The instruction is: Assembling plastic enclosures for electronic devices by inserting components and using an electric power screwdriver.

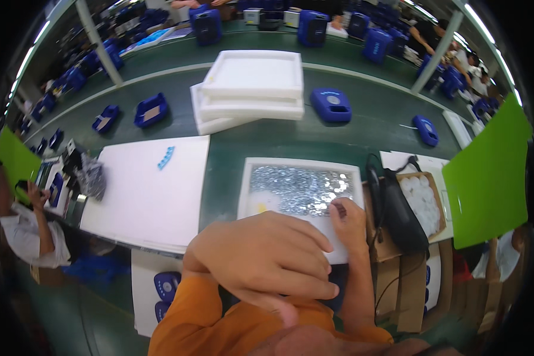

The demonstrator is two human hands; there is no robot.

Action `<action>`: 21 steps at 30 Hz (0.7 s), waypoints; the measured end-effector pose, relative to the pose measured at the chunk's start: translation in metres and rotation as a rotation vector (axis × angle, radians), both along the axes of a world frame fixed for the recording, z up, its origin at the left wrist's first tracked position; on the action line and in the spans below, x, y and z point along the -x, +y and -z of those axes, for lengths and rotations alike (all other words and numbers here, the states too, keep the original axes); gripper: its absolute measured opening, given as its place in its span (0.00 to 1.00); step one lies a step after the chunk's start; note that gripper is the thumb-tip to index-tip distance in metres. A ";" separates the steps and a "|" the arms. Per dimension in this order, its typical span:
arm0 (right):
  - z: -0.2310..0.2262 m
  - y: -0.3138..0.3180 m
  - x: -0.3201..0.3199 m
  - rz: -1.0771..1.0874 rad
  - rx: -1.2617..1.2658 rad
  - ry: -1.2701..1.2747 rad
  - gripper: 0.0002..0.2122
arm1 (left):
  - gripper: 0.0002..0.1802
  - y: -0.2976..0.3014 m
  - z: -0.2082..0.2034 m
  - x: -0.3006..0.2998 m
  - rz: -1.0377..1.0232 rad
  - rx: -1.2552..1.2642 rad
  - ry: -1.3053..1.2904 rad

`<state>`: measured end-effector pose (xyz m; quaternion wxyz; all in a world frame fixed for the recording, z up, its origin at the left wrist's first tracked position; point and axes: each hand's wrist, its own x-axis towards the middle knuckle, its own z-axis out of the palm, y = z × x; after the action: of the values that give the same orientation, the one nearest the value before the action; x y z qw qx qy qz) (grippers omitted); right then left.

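Reaching into the tray (243, 190) of small shiny parts, the right hand (348, 221) pinches one at its near right edge. The left hand (261, 255), just before the tray, is loosely curled, apparently empty. The tray remains nearly full, so most picking is probably left.

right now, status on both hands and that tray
Left hand raised close to camera, fingers curled, empty as far as visible. Right hand fingertips in white tray of small shiny parts. Left hand blocks tray's near edge.
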<state>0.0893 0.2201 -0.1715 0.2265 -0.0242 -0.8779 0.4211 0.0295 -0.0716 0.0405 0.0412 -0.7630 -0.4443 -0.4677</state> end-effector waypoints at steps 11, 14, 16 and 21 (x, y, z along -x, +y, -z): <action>0.001 0.000 0.004 -0.023 0.035 -0.020 0.04 | 0.34 0.005 0.009 0.004 -0.025 0.033 0.021; -0.007 -0.002 0.000 -0.033 0.041 -0.023 0.03 | 0.36 0.005 0.003 0.001 -0.011 0.057 0.018; -0.009 -0.001 0.003 -0.026 0.022 -0.034 0.03 | 0.39 0.006 0.004 0.006 0.036 0.105 0.054; -0.007 -0.001 0.002 -0.031 0.008 -0.032 0.03 | 0.42 0.003 0.009 0.004 0.095 0.124 0.035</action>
<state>0.0869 0.2192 -0.1648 0.2059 -0.0182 -0.8799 0.4278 0.0253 -0.0686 0.0319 -0.0205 -0.7924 -0.4350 -0.4271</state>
